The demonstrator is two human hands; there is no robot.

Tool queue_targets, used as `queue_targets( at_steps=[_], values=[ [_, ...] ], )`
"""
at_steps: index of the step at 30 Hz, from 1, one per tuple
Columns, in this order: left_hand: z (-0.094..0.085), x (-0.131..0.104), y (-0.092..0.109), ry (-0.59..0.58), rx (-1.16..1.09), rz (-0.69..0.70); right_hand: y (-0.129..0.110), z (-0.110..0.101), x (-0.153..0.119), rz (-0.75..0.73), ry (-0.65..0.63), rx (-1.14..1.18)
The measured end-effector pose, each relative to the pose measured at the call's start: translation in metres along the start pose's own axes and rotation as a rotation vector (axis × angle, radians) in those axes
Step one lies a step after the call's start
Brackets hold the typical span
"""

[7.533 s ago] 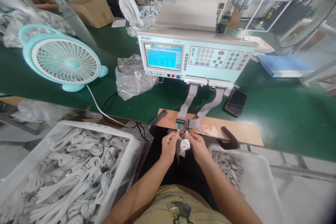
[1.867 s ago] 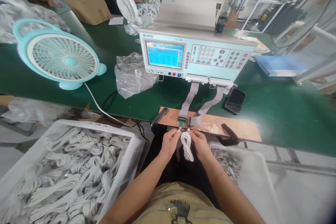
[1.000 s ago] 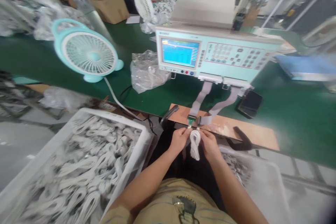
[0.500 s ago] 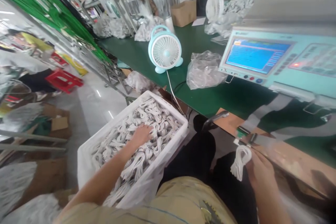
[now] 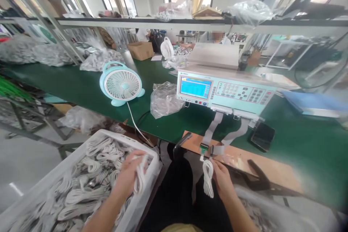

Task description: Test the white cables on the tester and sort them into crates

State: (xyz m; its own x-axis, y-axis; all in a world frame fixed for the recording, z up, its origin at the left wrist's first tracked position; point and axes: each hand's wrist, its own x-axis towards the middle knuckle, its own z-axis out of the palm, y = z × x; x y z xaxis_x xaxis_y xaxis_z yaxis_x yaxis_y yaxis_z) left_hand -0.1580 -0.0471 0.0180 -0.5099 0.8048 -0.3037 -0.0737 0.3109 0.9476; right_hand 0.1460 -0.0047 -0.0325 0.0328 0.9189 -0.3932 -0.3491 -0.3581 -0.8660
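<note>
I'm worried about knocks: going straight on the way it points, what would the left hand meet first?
Probably the white plastic bin's far rim, near its right corner. Depth is unclear: the left hand, gripping a coiled white cable, may be high enough to clear it.

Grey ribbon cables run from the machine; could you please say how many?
2: the left ribbon cable and the right ribbon cable, both between the machine and the wooden board.

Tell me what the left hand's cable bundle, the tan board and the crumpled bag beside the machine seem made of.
Cable bundle: probably matte white plastic insulation, given its smooth, flexible loops. Tan board: perhaps smooth wood, by colour; blur hides any grain. Bag: likely thin, glossy clear plastic, from creases and glints.
</note>
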Motion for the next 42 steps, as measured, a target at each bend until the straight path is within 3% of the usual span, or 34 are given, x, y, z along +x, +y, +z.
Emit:
queue_targets(
  at_steps=[3,6,8,11,17,20,22,25,27,29,31,33,35,38,42],
  values=[
    [0.081,-0.023,-0.008,-0.397,0.046,-0.075,-0.001,0.004,-0.002,-0.006,0.004,0.003],
    [0.143,-0.036,-0.018,-0.574,0.036,-0.109,-0.002,0.007,-0.004,-0.031,0.021,-0.019],
    [0.169,-0.038,-0.022,-0.615,0.011,-0.123,-0.003,0.009,-0.004,-0.06,0.028,-0.026],
    [0.188,-0.037,-0.024,-0.599,-0.038,-0.115,-0.002,0.01,-0.004,-0.094,0.039,-0.013],
    [0.189,-0.046,-0.033,-0.513,-0.106,-0.105,0.0,0.022,-0.014,-0.117,0.056,0.002],
    [0.182,-0.062,-0.038,-0.531,-0.168,-0.199,-0.005,0.016,-0.027,-0.088,0.001,-0.076],
    [0.175,-0.07,-0.041,-0.583,-0.232,-0.302,-0.014,-0.008,-0.036,-0.063,-0.038,-0.197],
    [0.165,-0.073,-0.048,-0.636,-0.332,-0.446,-0.033,-0.07,-0.049,-0.051,-0.041,-0.556],
    [0.161,-0.07,-0.053,-0.626,-0.35,-0.505,-0.043,-0.109,-0.058,-0.083,0.085,-0.932],
    [0.162,-0.069,-0.057,-0.601,-0.36,-0.507,-0.047,-0.127,-0.068,-0.155,0.267,-1.196],
    [0.166,-0.072,-0.059,-0.579,-0.365,-0.46,-0.042,-0.118,-0.076,-0.238,0.229,-1.245],
    [0.173,-0.079,-0.058,-0.578,-0.356,-0.392,-0.029,-0.088,-0.079,-0.307,-0.005,-1.116],
    [0.178,-0.086,-0.057,-0.597,-0.343,-0.332,-0.015,-0.054,-0.078,-0.363,-0.124,-0.96],
    [0.181,-0.091,-0.055,-0.606,-0.33,-0.239,-0.001,-0.021,-0.068,-0.417,-0.127,-0.816],
    [0.177,-0.087,-0.048,-0.56,-0.277,-0.111,-0.003,-0.01,-0.053,-0.403,-0.194,-0.686]
  ],
)
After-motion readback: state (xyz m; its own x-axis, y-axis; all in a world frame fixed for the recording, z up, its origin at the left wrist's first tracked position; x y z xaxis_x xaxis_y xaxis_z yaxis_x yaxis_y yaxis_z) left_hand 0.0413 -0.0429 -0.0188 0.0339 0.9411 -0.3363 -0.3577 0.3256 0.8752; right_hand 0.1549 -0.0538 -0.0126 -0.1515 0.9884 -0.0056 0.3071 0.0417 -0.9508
